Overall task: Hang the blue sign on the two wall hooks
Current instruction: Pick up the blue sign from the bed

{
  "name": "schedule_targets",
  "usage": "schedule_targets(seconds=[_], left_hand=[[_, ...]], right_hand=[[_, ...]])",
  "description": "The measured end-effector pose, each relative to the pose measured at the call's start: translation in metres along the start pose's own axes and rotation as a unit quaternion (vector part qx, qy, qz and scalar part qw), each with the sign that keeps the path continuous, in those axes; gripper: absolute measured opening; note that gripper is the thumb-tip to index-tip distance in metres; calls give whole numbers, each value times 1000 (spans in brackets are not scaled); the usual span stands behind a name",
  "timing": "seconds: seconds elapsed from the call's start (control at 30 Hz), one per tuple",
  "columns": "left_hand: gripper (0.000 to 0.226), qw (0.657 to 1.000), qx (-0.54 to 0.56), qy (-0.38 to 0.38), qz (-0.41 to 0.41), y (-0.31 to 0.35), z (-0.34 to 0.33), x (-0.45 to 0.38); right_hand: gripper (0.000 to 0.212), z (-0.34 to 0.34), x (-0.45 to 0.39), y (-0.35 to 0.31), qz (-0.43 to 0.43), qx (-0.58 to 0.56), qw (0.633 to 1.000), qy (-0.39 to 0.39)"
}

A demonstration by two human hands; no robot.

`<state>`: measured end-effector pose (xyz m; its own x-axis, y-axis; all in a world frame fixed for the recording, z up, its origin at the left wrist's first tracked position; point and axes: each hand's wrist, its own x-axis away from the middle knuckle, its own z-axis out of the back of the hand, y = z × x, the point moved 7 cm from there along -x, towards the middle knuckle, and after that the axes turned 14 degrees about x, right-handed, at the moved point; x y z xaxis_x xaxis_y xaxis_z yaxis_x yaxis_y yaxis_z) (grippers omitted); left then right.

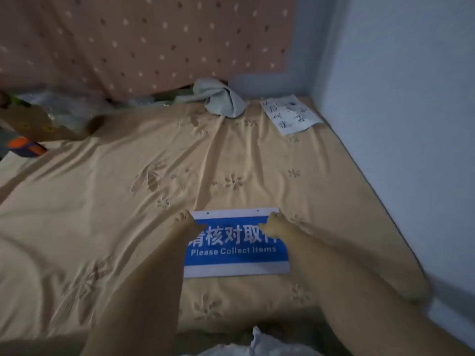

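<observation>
The blue sign lies flat on the tan bedsheet, low and right of centre. It has white bands at top and bottom, white characters, the words "Please Collect Items", and two small holes along its top edge. My left hand grips the sign's upper left corner, thumb on top. My right hand grips its upper right corner the same way. Both forearms reach in from the bottom of the view. No wall hooks are in view.
A pale wall borders the bed on the right. A dotted pink curtain hangs behind the bed. A crumpled grey cloth and a handwritten paper sheet lie at the far edge. Clutter sits at far left.
</observation>
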<state>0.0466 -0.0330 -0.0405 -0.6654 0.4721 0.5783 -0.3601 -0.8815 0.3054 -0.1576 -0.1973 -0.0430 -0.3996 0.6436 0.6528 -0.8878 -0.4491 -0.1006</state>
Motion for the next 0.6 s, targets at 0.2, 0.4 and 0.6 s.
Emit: schedule_targets(seconds=[0.2, 0.4, 0.6], left_hand=[[87, 993, 88, 21, 70, -28, -25, 11], [81, 973, 179, 59, 131, -49, -29, 17], [69, 941, 307, 61, 126, -46, -36, 15]], right_hand=[[26, -36, 2, 7, -34, -14, 998, 43], [36, -38, 3, 31, -149, -87, 983, 68], [41, -47, -6, 30, -132, -255, 954, 84]])
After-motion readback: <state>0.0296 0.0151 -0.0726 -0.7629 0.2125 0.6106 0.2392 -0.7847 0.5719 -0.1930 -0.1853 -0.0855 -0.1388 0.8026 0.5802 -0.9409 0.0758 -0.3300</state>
